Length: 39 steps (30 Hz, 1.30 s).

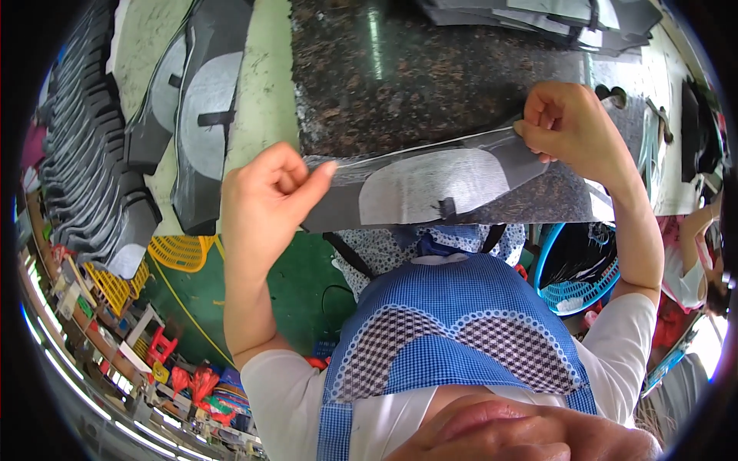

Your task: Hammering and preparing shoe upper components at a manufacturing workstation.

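A dark grey fabric piece with a whitish rounded patch [430, 184] stretches between my hands at the near edge of the stone slab [400, 92]. My left hand [273, 188] pinches its left end between thumb and fingers. At the other end, my right hand [557, 123] has its fingers closed on the upper corner, a little higher than the left. A pale line runs along the far edge of the fabric piece. Near its lower edge, a small dark tab lies on the patch.
Similar grey pieces with pale patches [207, 115] lie on the table at left, beside a long overlapping row of grey pieces [92, 154]. Another stack [538, 19] rests at the back right. Scissors [659, 119] lie at right. Below are a blue basket [550, 261] and yellow baskets [181, 252].
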Available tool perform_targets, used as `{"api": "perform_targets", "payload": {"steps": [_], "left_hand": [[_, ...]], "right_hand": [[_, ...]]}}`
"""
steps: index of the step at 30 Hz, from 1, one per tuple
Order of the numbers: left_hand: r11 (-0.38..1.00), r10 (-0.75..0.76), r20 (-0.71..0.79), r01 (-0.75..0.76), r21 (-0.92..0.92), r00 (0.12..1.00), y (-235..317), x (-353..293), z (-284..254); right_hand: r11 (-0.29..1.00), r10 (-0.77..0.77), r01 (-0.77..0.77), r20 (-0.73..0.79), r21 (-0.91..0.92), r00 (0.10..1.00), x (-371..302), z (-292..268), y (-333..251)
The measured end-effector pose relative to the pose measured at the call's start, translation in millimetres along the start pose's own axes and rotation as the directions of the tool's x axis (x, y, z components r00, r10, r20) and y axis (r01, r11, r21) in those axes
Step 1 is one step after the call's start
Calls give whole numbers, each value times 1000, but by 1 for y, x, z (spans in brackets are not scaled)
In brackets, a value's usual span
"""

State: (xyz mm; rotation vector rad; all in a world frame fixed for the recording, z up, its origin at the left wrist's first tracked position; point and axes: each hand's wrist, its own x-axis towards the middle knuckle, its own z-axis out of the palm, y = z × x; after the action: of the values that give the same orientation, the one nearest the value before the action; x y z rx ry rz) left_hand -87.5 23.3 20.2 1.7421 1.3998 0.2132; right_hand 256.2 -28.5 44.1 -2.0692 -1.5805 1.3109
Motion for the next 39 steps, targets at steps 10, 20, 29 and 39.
{"api": "perform_targets", "payload": {"steps": [10, 20, 29, 39], "left_hand": [[908, 394, -46, -396, -139, 918, 66, 25, 14], [879, 444, 385, -477, -9, 809, 108, 73, 86], [860, 508, 306, -458, -224, 805, 129, 72, 113], [742, 653, 176, -669, 46, 736, 133, 86, 127]], "right_hand": [[986, -107, 113, -55, 126, 993, -4, -5, 3], [898, -390, 160, -573, -410, 721, -89, -15, 104], [973, -224, 110, -728, -202, 648, -92, -18, 118], [925, -307, 378, -509, 38, 804, -86, -1, 84]]}}
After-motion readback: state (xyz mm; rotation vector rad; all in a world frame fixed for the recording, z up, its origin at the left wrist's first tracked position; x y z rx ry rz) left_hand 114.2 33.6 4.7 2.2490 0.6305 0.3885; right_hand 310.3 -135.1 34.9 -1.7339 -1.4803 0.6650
